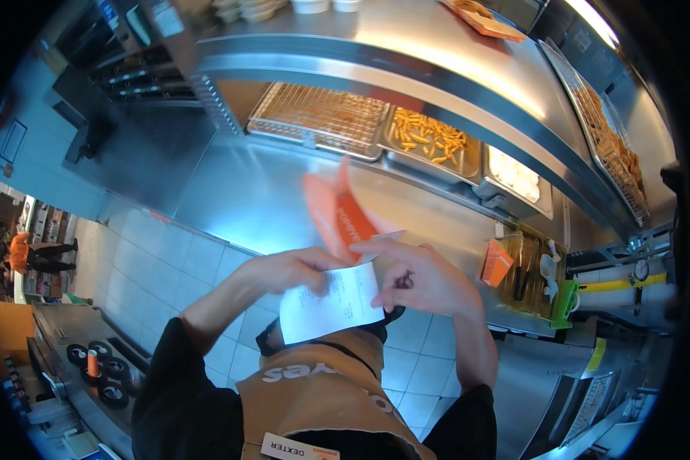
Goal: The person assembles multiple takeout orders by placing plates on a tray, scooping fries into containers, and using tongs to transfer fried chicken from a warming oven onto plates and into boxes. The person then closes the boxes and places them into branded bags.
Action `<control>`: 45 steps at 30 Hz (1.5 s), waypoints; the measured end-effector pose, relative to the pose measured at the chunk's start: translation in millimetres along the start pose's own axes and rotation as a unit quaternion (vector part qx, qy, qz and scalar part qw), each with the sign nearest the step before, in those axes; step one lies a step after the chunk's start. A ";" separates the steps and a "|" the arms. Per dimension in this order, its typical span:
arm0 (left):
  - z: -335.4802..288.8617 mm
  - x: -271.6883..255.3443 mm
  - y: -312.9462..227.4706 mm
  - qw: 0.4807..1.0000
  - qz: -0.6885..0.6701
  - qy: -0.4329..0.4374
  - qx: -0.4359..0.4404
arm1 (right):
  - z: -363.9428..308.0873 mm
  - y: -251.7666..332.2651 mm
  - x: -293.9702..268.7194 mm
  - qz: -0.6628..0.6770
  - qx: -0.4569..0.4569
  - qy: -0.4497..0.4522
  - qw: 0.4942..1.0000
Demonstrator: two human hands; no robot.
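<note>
My left hand [295,271] grips a white printed paper slip [328,308] at its upper edge, thumb on top and fingers hidden behind it. At the slip's right edge, the curled fingers of my right hand [433,285] pinch the paper, while its index finger reaches left across the top. Just beyond both hands is an orange-red folded paper food carton [341,215], partly blurred, its lower end close to my right index fingertip. Whether a hand also holds the carton is hidden.
Across the steel counter [245,192] stand a wire-rack tray [322,115], a pan of fries [429,138] and a pan of white items [514,175] under a steel shelf [406,65]. At right are an orange carton [497,262] and a utensil bin [525,284]. Another person [34,249] stands far left.
</note>
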State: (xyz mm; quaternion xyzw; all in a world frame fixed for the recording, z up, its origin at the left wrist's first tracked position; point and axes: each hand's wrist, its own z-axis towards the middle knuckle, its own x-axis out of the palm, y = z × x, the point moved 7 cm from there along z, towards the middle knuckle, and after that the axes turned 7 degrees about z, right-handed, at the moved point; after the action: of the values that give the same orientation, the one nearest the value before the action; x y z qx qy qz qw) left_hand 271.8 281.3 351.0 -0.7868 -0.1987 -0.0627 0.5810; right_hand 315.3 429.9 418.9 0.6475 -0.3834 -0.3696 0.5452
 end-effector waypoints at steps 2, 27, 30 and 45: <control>-35.4 -9.9 13.2 0.999 -0.008 0.040 -0.008 | 31.1 -16.6 37.8 -0.068 0.094 0.018 0.993; -40.3 -141.9 116.1 0.936 0.316 -0.090 0.125 | 84.5 -42.0 98.7 -0.413 0.006 -0.445 0.794; 14.2 -169.7 137.1 0.925 0.355 -0.109 0.079 | 90.3 -48.6 82.2 -0.529 0.015 -0.484 0.697; 11.4 -223.4 63.6 0.900 0.202 -0.288 0.258 | 73.0 -41.8 102.6 -0.548 -0.089 -0.403 0.727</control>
State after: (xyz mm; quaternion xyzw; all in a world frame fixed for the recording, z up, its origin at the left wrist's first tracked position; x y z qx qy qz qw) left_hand 90.8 222.7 217.2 -0.6163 -0.2031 0.3387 0.6813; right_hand 298.1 311.5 361.7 0.4835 -0.1106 -0.8629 0.0969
